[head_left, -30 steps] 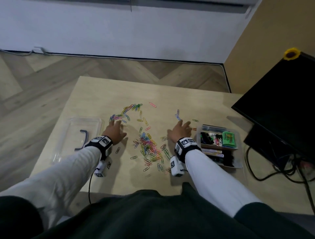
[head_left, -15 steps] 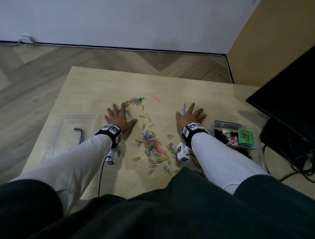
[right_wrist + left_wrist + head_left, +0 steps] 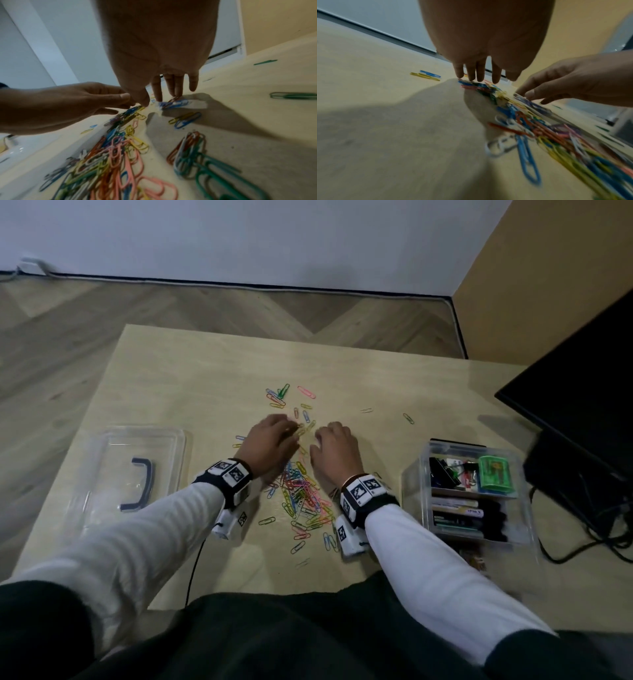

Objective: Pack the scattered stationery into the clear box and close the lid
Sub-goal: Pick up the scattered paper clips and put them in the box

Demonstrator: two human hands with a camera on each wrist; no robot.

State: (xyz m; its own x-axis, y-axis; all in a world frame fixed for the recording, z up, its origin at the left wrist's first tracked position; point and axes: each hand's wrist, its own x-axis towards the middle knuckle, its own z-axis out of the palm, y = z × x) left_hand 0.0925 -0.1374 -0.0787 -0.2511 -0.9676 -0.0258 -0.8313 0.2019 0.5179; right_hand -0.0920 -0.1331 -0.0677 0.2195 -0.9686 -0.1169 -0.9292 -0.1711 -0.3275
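Several coloured paper clips [image 3: 301, 491] lie heaped on the wooden table [image 3: 205, 378], with a smaller cluster [image 3: 277, 397] farther back. My left hand [image 3: 270, 443] and right hand [image 3: 334, 448] sit side by side at the far end of the heap. In the left wrist view the left fingers [image 3: 479, 75] point down with their tips on clips [image 3: 539, 129]. In the right wrist view the right fingertips [image 3: 175, 89] touch a blue clip [image 3: 173, 104]. Neither hand holds anything. The clear box [image 3: 414, 498], lid off, stands at the right holding pens and clips.
The clear lid [image 3: 113, 460] with a dark handle [image 3: 138, 487] lies at the table's left. Two stray clips [image 3: 407, 418] lie toward the back right. A black monitor [image 3: 582, 405] and cables [image 3: 599, 542] crowd the right edge. My other hand [image 3: 68, 102] shows in each wrist view.
Both hands were spread flat and apart on either side of the clips. They have swept inward and now sit close together, pushing loose clips toward the heap.
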